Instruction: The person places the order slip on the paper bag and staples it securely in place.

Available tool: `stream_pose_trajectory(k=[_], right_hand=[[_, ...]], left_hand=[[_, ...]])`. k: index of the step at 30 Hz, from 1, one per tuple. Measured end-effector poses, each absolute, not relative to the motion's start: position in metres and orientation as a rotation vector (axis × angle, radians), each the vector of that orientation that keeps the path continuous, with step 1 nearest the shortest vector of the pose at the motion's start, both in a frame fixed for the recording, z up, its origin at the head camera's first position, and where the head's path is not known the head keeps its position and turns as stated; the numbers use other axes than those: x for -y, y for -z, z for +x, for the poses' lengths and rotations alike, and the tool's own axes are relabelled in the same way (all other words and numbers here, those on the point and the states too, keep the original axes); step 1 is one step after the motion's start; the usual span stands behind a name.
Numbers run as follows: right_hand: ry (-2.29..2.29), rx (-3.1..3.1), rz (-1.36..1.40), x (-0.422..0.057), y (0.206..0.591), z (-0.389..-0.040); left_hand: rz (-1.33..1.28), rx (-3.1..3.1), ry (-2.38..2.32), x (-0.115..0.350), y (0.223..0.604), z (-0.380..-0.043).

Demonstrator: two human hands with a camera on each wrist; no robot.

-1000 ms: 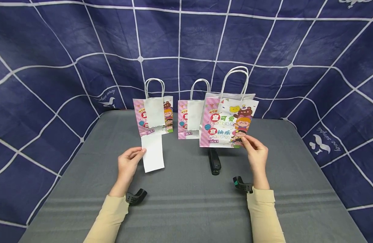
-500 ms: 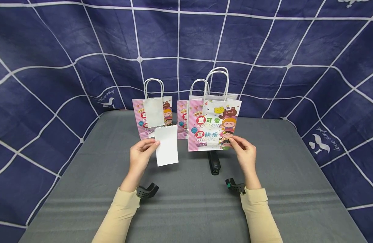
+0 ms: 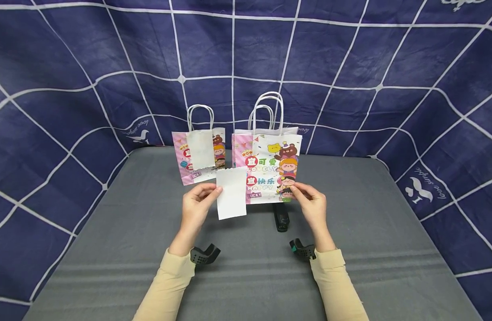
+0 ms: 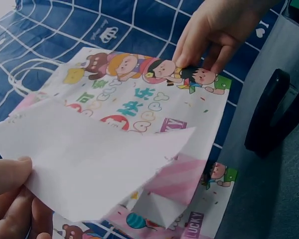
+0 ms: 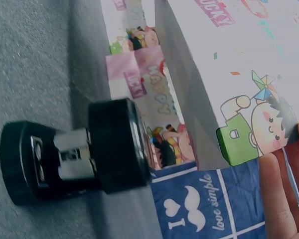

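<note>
My left hand (image 3: 195, 208) pinches a white paper slip (image 3: 231, 198) with a ragged top edge, thumb in front. My right hand (image 3: 314, 208) grips a cartoon-printed paper gift bag (image 3: 266, 151) low on its right edge, holding it up with its white twisted handles on top. In the head view the slip overlaps the bag's lower left part; the left wrist view shows the slip (image 4: 94, 159) in front of the bag's printed face (image 4: 154, 104). A black stapler (image 3: 281, 219) lies on the table under the bag, its jaws apart in the left wrist view.
At the back left stands a similar gift bag (image 3: 181, 156) with a white slip (image 3: 202, 150) on its front. Another bag (image 5: 149, 89) stands behind the held one, mostly hidden in the head view. A blue checked cloth (image 3: 141, 80) hangs around the grey table (image 3: 121, 214).
The held gift bag has moved left, now covering most of the bag behind it. The paper slip has moved right and up to the held bag. Both hands have come closer together.
</note>
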State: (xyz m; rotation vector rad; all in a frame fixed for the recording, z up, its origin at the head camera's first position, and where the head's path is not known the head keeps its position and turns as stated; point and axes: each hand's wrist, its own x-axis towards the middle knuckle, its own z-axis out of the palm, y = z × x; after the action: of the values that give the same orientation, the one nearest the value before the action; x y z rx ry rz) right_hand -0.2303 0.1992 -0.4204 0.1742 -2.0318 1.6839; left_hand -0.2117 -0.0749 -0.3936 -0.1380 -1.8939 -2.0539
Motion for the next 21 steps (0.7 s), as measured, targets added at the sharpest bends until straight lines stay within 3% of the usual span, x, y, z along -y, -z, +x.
stream_pose_trajectory(k=[21], right_hand=[[-1.834, 2.066, 0.379, -0.164, 0.436, -0.227]], left_hand=[[-0.101, 1.808, 1.877, 0.075, 0.406, -0.213]])
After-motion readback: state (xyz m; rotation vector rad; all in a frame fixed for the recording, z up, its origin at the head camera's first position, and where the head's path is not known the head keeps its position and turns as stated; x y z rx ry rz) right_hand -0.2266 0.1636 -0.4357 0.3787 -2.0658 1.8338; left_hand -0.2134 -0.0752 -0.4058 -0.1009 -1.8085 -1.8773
